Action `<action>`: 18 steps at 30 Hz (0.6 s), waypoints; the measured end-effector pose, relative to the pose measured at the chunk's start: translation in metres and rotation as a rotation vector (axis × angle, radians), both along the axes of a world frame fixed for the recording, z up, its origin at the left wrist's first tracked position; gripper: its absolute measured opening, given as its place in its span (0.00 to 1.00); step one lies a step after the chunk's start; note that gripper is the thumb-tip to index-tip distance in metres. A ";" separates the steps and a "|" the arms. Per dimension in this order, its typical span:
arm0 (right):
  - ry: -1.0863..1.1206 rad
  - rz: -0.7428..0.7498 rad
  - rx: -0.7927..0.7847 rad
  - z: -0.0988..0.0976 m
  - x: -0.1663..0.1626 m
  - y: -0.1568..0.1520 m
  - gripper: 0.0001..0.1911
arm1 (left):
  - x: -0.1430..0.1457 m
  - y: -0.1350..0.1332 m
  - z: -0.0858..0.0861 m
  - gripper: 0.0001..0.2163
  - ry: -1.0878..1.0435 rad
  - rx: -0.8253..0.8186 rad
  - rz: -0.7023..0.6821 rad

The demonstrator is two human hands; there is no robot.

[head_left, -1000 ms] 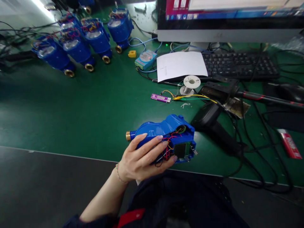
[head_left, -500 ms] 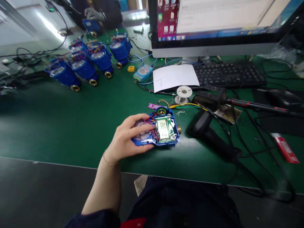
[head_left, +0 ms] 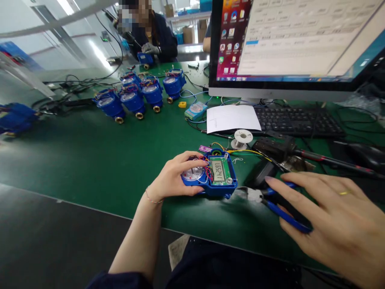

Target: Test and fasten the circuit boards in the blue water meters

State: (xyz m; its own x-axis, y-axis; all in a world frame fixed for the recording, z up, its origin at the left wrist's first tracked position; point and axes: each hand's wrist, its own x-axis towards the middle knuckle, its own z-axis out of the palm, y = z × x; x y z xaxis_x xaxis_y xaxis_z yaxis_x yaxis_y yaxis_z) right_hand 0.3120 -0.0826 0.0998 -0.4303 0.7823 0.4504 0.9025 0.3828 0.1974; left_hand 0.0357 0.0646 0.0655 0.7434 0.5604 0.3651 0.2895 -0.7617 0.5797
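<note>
My left hand is closed around the near-left part of a blue water meter on the green table. The meter is open on top, showing a circuit board with a lit LCD, red and black wires and a round dial under my fingers. In from the right comes my right hand, gripping blue-handled pliers. Their blurred jaws point left, close to the meter's right side; whether they touch it I cannot tell. Yellow and green wires run right from behind the meter, and a purple battery lies just beyond it.
Several blue meters stand at the back left. A solder spool, white paper, keyboard and monitor lie beyond my hands. Black cables and a scanner are at right. Across the table, a gloved person handles another meter.
My right hand has come into view from the right with the pliers. The LCD reading has changed. The view has tilted up and turned left; my left hand stays on the meter.
</note>
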 end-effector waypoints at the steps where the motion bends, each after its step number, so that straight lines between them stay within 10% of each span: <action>1: -0.016 0.014 -0.019 0.002 -0.004 0.005 0.20 | -0.001 -0.002 0.000 0.23 0.006 0.008 0.003; 18: -0.298 0.127 -0.168 0.036 -0.034 0.032 0.15 | -0.005 -0.019 -0.002 0.39 0.090 0.179 0.096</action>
State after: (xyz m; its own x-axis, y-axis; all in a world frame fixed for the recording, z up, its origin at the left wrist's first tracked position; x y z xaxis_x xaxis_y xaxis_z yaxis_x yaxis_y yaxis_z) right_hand 0.2777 -0.0506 0.1361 -0.6222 0.7662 0.1606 0.7578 0.5378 0.3695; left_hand 0.0308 0.0455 0.0632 0.7240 0.5622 0.3997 0.4099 -0.8166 0.4063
